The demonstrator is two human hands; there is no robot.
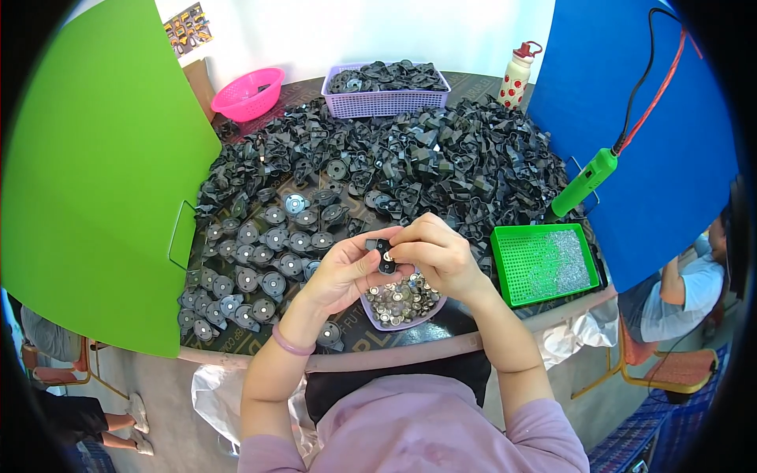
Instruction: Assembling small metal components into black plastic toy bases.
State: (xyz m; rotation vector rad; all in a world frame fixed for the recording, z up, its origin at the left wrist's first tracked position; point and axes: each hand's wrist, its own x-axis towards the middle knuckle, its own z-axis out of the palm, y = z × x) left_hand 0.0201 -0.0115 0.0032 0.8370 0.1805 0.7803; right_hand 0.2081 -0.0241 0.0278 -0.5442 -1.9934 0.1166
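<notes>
In front of my chest, my left hand (344, 272) holds a small black plastic part (385, 266) between thumb and fingers. My right hand (435, 251) pinches a small round silver metal piece (388, 256) against that part's face; the fingertips partly cover it. Just below both hands sits a light purple bowl (439, 308) of small round metal pieces (402, 303). To the left, many dark round plastic parts (274, 284) with silver centres lie spread on the table. A large heap of black plastic parts (441, 158) covers the table's far half.
A green basket (505, 276) of tiny silver pieces stands at right, below a hanging green electric screwdriver (585, 183). Farther back are a pink basket (248, 94), a purple basket (386, 104) of black parts and a bottle (514, 79). Green (102, 181) and blue (631, 142) panels flank the table.
</notes>
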